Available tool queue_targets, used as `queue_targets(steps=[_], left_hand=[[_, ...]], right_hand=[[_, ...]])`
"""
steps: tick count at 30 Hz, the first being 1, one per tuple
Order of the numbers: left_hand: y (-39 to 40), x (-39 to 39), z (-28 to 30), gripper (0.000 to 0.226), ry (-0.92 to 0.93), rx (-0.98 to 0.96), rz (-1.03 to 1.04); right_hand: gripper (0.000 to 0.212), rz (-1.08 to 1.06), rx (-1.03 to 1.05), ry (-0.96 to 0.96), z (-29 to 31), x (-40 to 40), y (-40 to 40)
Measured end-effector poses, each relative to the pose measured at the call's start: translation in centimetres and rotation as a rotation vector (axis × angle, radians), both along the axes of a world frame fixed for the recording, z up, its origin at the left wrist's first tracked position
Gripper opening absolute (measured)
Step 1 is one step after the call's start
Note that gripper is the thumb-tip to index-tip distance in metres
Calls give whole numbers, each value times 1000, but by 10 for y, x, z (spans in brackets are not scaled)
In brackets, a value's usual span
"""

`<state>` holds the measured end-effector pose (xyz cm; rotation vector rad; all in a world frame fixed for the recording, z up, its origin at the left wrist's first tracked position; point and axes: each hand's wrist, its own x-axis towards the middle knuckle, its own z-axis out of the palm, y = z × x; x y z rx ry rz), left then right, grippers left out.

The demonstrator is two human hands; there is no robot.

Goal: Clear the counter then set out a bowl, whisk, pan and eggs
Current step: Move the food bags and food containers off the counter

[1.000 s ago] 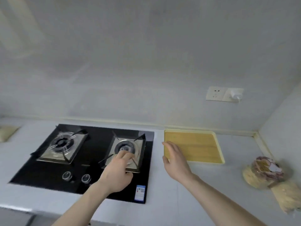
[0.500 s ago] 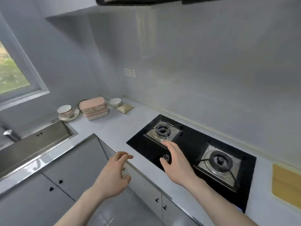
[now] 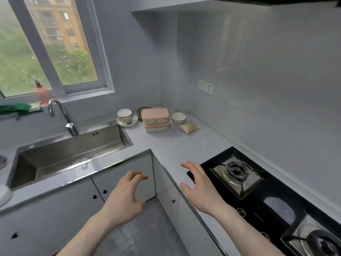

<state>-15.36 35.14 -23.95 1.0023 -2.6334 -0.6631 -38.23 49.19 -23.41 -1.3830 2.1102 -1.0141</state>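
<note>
Since the earlier frame the view has swung left, and the sink [image 3: 70, 154] now shows whole. Both hands hover empty at the desk [image 3: 177, 145] corner: left hand [image 3: 123, 200] and right hand [image 3: 201, 189], fingers apart. A white bowl [image 3: 178, 118] stands in the far corner beside stacked pink containers [image 3: 155, 120].

Soft daylight entered through the window [image 3: 49, 47]; wide-angle distortion bent the edges, the steel sink [image 3: 73, 156] showing slight glare.
</note>
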Motion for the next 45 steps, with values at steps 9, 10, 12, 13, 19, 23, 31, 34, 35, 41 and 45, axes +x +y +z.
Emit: queue_targets(steps=[9,10,12,13,19,23,31,34,35,41,45], left_hand=[[-140,-24,-2,58,-28,55,68],[-151,-27,-1,58,-36,58,80],[-183,-32,-3,59,-48,58,106],[-193,-34,-2,59,-46,61,115],[-263,-48,-16,58,-70,115,124],[-324,-73,-21,55,-76,161,98],[-474,-164,-42,44,84,519,122],[-528,-199,-54,46,114,668,166],[-544,-210,-60,48,114,690,179],[-612,-275,-106,56,65,907,279],[-633,-307,-132,50,88,1045,405]], right_hand=[[56,17,23,-167,-27,-40,-145],[56,16,26,-172,-27,-46,-156],[56,4,29,-171,-30,-59,-188],[56,-8,32,-159,-30,-64,-198],[55,-34,52,-160,-27,-94,-255],[54,-98,74,-154,-29,-115,-289],[55,-234,123,-151,-41,-148,-388],[55,-279,131,-162,-43,-153,-430],[56,-290,132,-165,-43,-153,-440],[56,-377,130,-166,-47,-158,-470],[55,-431,133,-162,-51,-162,-467]])
